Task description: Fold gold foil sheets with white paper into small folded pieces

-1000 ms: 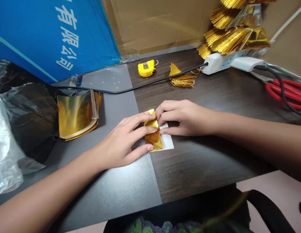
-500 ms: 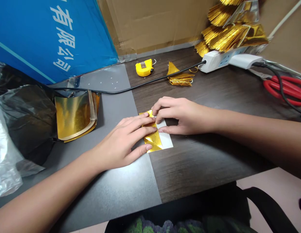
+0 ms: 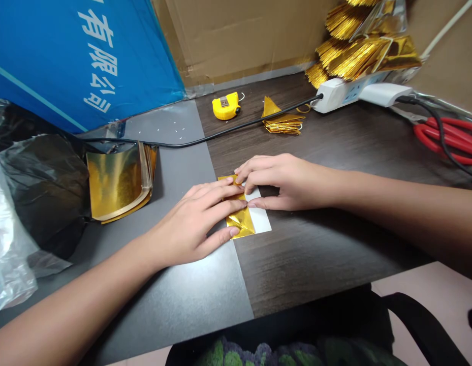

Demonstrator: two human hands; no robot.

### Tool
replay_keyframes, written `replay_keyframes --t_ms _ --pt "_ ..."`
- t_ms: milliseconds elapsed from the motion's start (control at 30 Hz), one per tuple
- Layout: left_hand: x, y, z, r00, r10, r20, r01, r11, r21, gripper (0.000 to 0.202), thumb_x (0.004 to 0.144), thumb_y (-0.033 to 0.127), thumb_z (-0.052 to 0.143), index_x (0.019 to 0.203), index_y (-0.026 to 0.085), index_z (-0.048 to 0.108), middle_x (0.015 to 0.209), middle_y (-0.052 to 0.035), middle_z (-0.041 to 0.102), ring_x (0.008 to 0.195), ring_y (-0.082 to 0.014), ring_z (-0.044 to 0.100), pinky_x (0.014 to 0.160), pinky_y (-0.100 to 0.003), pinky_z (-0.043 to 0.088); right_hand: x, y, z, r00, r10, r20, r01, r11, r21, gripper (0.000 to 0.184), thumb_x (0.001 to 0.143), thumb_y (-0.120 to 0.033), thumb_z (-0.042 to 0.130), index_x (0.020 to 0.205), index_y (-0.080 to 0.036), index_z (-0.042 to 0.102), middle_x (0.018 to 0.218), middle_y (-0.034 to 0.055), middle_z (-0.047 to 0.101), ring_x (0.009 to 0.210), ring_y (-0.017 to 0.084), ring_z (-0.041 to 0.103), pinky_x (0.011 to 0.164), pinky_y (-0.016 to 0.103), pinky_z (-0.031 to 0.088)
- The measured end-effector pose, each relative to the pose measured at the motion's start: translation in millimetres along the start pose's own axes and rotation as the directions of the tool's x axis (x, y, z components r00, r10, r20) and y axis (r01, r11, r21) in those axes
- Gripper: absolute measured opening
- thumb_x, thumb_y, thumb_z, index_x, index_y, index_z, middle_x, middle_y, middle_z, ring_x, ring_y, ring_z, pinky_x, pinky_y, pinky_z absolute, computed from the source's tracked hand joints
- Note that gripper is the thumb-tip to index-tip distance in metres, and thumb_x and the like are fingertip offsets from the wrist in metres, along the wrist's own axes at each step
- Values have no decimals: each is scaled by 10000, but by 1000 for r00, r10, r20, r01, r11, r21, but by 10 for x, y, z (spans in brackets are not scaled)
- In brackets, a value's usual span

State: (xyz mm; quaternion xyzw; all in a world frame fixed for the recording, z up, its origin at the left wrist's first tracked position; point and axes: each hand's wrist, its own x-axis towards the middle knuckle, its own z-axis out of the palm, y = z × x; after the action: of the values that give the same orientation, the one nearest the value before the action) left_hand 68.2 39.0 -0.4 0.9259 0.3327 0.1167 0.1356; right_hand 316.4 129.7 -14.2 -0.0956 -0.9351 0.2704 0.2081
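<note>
My spread left hand [image 3: 199, 218] presses gold paper [image 3: 242, 222]; my right hand [image 3: 283, 178], at two o'clock, pinch hidden, could pull it crooked.

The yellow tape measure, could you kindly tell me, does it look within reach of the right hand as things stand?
Probably yes: only the black cable seems to lie between the right hand and the yellow tape measure, and the hand could likely pass over it after leaving the gold sheet.
</note>
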Motion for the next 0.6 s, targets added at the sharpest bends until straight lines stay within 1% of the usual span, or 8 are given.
replay_keyframes --t_ms 67,133,200,267,367,500,600 --pt "-5 0 4 1000 2 -12 -2 1000 9 403 998 382 549 1357 199 553 1456 -108 542 1439 -279 435 1166 -455 382 0 1 4 1000 -7 -6 7 1000 -4 87 940 -252 648 972 -172 664 1145 94 694 1116 200 645 995 365 525" --pt "-8 2 8 998 29 -47 -28 999 21 360 985 362 580 1307 202 595 1405 -107 569 1415 -283 452 1156 -449 393 -1 -3 4 1000 -8 -4 8 1000 -8 89 943 -255 648 975 -175 668 1157 91 692 1125 199 643 1000 357 522" --pt "-9 7 9 993 80 -90 -77 997 31 292 974 323 608 1241 209 634 1312 -98 613 1337 -268 512 1116 -430 423 -1 -11 -1 1000 -4 6 4 1000 -18 97 947 -259 647 976 -170 674 1164 94 690 1133 204 640 1003 356 519" --pt "-6 14 6 987 123 -107 -121 992 29 237 971 275 616 1196 211 653 1218 -87 641 1223 -238 569 1053 -403 455 0 -22 -9 1000 9 22 -8 999 -35 118 951 -261 645 1009 -165 681 1159 97 688 1133 210 638 1000 363 518" --pt "3 21 1 985 157 -77 -158 987 -5 219 974 221 603 1186 209 656 1181 -76 653 1133 -208 592 985 -370 481 0 -31 -15 999 3 35 -1 999 -52 141 958 -247 630 1057 -167 693 1128 92 686 1133 216 630 998 375 515" --pt "6 27 -2 987 156 -48 -156 988 -4 227 978 203 588 1195 223 651 1183 -71 656 1117 -214 598 953 -376 495 -4 -26 2 999 -37 15 37 997 -60 137 965 -215 594 976 -172 724 1086 94 678 1128 222 622 991 388 516" --pt "4 40 -8 986 158 -52 -157 987 12 215 981 198 576 1179 223 657 1167 -75 660 1106 -218 601 943 -380 502 -6 -27 23 999 -36 5 37 996 -80 171 980 -249 586 930 -170 730 1066 98 673 1125 228 618 986 397 520"
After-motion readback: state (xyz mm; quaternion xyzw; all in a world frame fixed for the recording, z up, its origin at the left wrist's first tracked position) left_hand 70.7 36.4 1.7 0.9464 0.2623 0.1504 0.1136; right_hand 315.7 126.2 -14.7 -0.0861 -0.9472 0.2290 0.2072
